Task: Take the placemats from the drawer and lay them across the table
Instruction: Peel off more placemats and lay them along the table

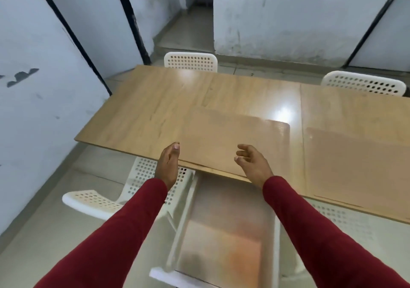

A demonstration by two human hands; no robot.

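Two tan placemats lie flat on the wooden table (155, 101), the near placemat (221, 141) and the right placemat (355, 163). The left hand (167, 165) and the right hand (253, 163) hover with relaxed fingers over the near placemat's front edge, above the open drawer (226, 232)

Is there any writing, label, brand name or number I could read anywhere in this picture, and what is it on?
None: no text shows anywhere.
The table, both placemats, the white chairs and the walls carry no words or numbers.
The open drawer is too blurred to tell.
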